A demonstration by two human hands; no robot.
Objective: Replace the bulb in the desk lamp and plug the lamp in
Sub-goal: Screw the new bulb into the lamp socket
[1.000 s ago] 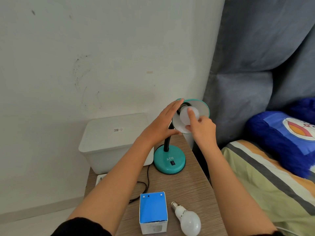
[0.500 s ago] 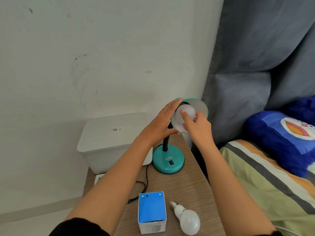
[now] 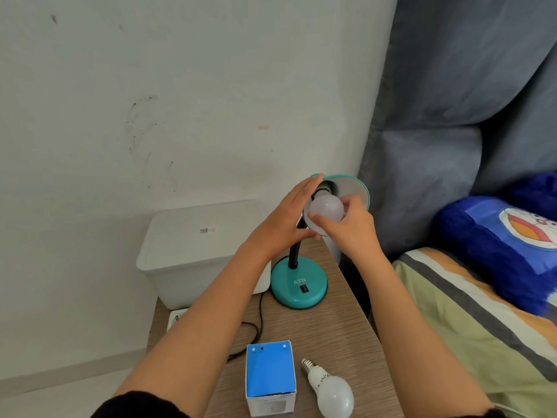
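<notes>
A teal desk lamp stands on a wooden bedside table, its shade tilted toward me. My left hand grips the shade's left edge. My right hand has thumb and fingers closed around a white bulb sitting in the socket. A second white bulb lies on its side near the table's front edge, next to a blue and white bulb box. The lamp's black cord loops across the table to the left.
A white lidded plastic bin sits behind the lamp against the wall. A white power strip peeks out at the table's left edge. A bed with a striped blanket and a blue pillow lies to the right.
My right hand has shifted its grip round the bulb in the socket, thumb now under it and fingers at its right. The left hand stays on the shade.
</notes>
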